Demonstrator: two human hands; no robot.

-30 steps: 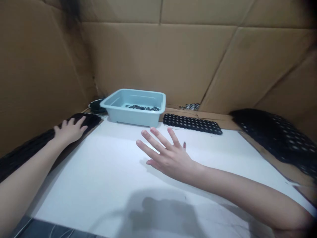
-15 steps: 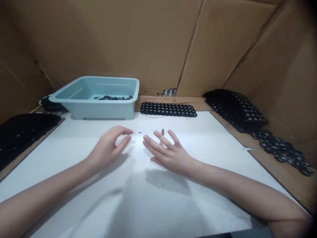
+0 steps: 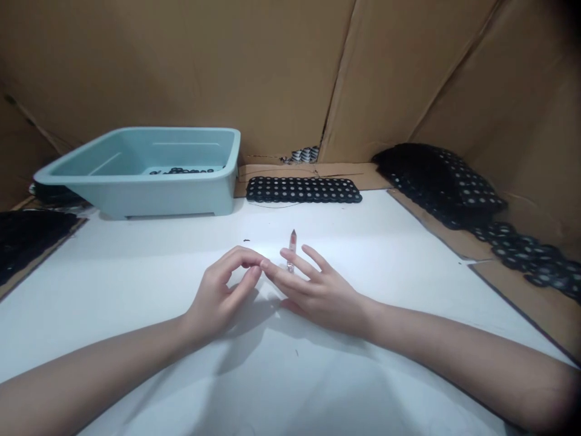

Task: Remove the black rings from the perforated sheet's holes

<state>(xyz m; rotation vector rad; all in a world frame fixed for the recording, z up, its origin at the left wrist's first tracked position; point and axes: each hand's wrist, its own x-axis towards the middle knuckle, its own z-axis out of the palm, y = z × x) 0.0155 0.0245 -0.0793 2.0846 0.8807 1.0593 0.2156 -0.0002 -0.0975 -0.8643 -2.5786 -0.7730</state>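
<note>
My left hand [image 3: 227, 289] is curled, its thumb and index finger brought together in a pinch at the tip of my right index finger. Whatever may lie between those fingertips is too small or hidden to make out. My right hand [image 3: 313, 287] has its fingers spread, palm turned toward the table. Just behind its fingers a small clear tube with a dark pointed tip and a reddish band [image 3: 293, 239] is partly covered by them. A tiny dark scrap [image 3: 246, 240] lies on the white tabletop [image 3: 190, 387] beyond my left hand.
A light blue plastic basin [image 3: 177, 197] holding small black rings [image 3: 184, 171] stands at the back left. Beside it lies a black mat with pale round holes [image 3: 304, 190]. Black perforated pieces [image 3: 436, 181] are heaped at right, dark material [image 3: 31, 242] at left. Cardboard walls [image 3: 181, 66] enclose the table.
My left hand has moved right and its fingertips now meet my right index fingertip. My right hand stays spread. The view has shifted slightly, and more of the pointed tube shows.
</note>
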